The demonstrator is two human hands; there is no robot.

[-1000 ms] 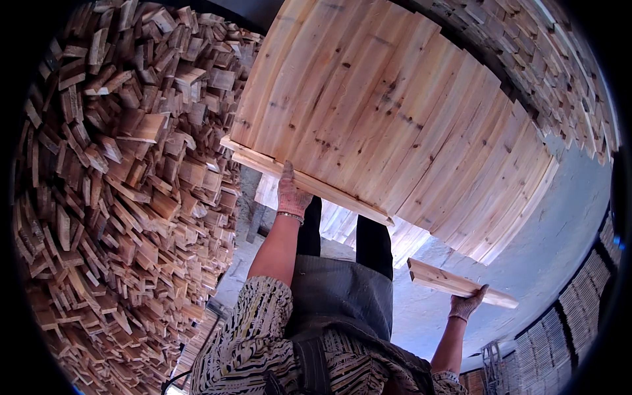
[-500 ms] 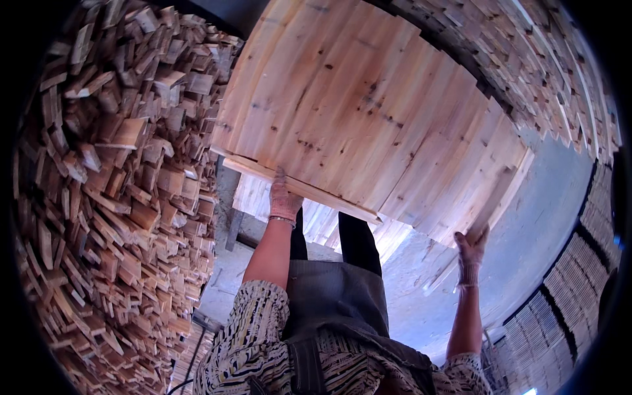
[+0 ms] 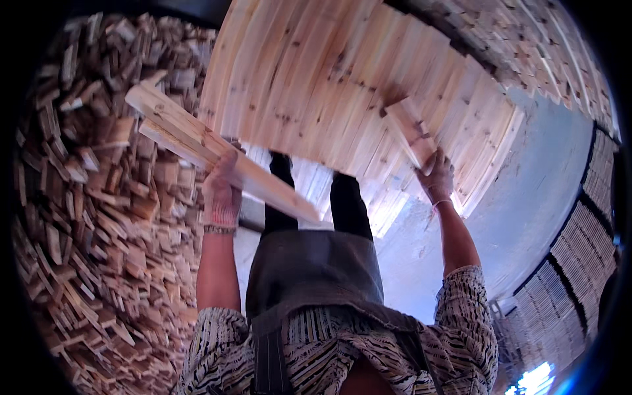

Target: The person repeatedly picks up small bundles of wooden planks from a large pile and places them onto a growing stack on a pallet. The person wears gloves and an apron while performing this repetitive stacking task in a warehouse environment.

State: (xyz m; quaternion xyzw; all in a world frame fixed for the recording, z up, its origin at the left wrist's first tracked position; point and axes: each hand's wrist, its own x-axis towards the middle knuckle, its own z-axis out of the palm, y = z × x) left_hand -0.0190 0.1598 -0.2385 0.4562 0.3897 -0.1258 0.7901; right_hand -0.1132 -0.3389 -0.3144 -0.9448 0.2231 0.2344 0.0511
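Grip state: your left hand is closed round a long pale wooden plank, raised tilted before the flat stack of pale boards; your right hand clasps a short pale wooden plank against that stack.

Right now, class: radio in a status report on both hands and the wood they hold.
Left hand gripping a long plank, tilted. Right hand holding a short board against the laid plank stack. Loose offcut heap close at left.

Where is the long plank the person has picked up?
The long plank is in the left hand, left of centre, slanting between the loose wood pile and the flat board stack.
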